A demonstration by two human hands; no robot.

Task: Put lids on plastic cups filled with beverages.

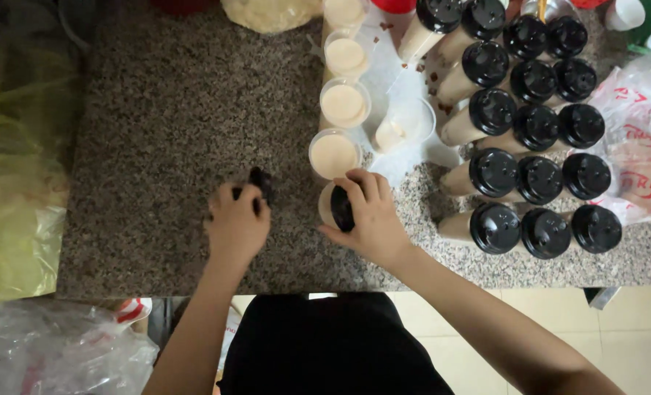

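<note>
pressing round black lid (pixel 342 208) onto cup (pixel 327 205), speckled granite counter (pixel 172 132)

The right hand (pixel 369 212) covers most of the cup (pixel 327 206) it presses a black lid (pixel 342 209) onto, so its contents stay unseen. At nine o'clock from it, the left hand (pixel 236 223) hides most of a dark piece (pixel 261 181), too blurred to identify. At twelve o'clock, the top edge crops the uppermost open cup (pixel 344 10).

Lidded cups (pixel 537 179) stand right of open cups (pixel 343 102) on counter (pixel 172 146).
</note>
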